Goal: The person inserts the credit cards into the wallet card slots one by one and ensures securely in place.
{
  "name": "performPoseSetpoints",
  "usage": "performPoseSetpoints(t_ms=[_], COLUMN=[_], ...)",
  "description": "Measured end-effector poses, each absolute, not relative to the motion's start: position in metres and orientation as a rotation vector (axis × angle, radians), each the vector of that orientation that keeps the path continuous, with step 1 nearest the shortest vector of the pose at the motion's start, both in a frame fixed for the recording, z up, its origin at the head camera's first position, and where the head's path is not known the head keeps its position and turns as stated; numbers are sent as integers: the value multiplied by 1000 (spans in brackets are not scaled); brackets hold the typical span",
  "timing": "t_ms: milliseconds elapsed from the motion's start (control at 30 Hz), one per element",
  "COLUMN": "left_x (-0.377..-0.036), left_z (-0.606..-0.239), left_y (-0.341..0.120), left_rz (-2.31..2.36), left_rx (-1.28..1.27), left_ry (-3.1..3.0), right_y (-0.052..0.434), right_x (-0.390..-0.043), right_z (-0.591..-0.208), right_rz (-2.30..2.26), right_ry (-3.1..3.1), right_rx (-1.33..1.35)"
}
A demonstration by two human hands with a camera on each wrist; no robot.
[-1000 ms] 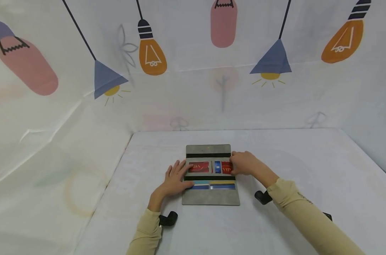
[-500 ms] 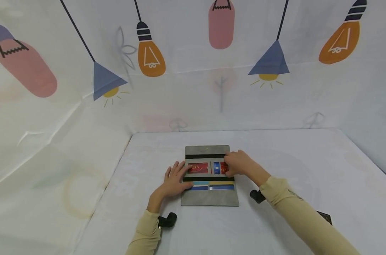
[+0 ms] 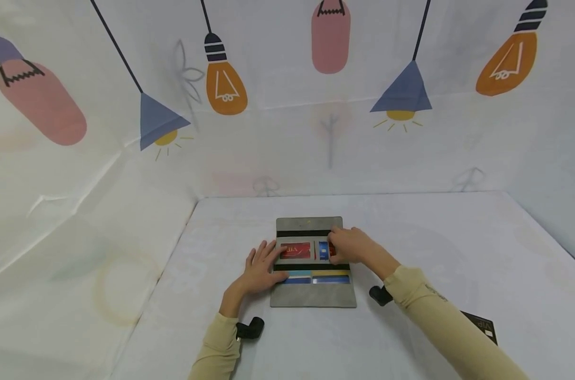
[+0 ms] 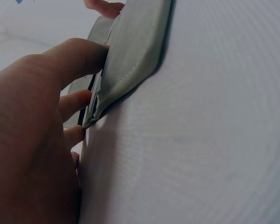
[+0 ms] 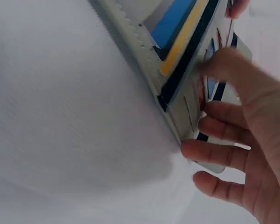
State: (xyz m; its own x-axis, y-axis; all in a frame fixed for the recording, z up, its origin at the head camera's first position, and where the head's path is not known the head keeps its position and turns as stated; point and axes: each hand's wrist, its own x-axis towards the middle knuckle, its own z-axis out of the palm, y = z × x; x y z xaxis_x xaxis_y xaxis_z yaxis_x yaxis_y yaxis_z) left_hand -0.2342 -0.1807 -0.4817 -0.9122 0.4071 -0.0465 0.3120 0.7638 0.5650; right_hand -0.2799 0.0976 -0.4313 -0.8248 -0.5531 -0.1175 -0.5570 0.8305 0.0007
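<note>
Grey felt card wallet [image 3: 312, 298], spread open and flat near the middle of the white worktop [image 3: 458, 237]. Pinned at its left edge by the left hand [image 3: 261, 269], fingers [image 4: 79, 56] nearly straight and resting on the flap beside the plain red card [image 3: 295, 250] in the left middle pocket. Covered at the right middle pocket by the right hand [image 3: 351, 247], fingers [image 5: 214, 154] loosely bent along the wallet's outer edge. Thumb blurred in the right wrist view, so probably pressing on the red-and-blue VIP card [image 3: 323, 250] rather than pinching it. Judged well along: pale-blue card [image 3: 298, 277] and yellow-striped card [image 3: 331, 276] seated in the lower pockets, red card seated above, VIP card mostly inside its slot. Left undone, as far as can be seen: the last of that card's seating, the wallet unfolded, and a black card [image 3: 479, 324] lying apart on the worktop beside the right sleeve.
</note>
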Motion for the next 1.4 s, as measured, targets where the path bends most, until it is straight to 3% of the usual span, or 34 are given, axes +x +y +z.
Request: performPoseSetpoints(t_ms=[1000, 1400], left_x=[-233, -230], left_z=[-484, -483], left_y=[-179, -179], left_rz=[859, 860], left_rx=[558, 590], left_ry=[2805, 2821], right_y=[93, 105], right_x=[-283, -263], right_z=[-433, -438], right_rz=[-130, -211], right_ry=[2870, 2871], right_rx=[-907, -829])
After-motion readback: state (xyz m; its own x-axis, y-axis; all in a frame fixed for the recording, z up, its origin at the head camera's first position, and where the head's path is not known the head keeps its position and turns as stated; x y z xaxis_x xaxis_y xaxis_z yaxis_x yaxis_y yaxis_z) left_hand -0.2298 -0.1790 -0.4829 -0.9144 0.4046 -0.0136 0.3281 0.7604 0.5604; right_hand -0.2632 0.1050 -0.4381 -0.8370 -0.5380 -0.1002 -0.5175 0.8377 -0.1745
